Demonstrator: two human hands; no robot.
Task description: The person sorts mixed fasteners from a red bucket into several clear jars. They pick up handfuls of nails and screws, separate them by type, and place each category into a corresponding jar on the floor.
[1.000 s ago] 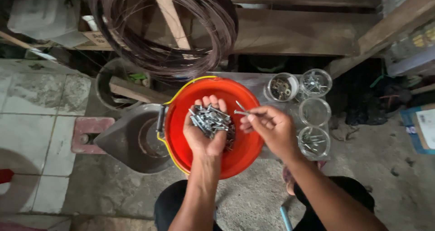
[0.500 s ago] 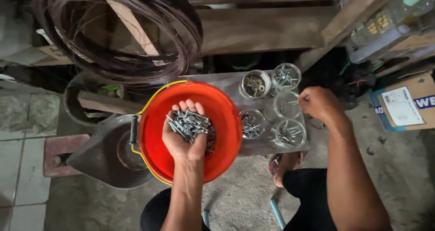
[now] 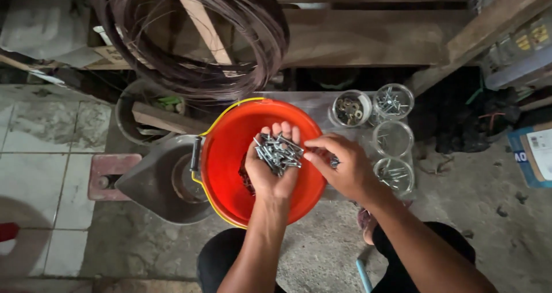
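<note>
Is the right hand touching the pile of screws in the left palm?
Touching. The head view shows the right hand fingertips meeting the edge of the screws heaped in the left hand.

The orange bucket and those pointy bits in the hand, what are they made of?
The orange bucket looks like smooth plastic: even bright colour, soft sheen. The screws heaped in the left hand look like metal: silvery-grey and glinting. The right hand reaches toward them.

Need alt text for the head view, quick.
Over an orange bucket, the left hand cups a pile of screws while the right hand reaches in beside it. Four small clear containers sit to the right.
</note>
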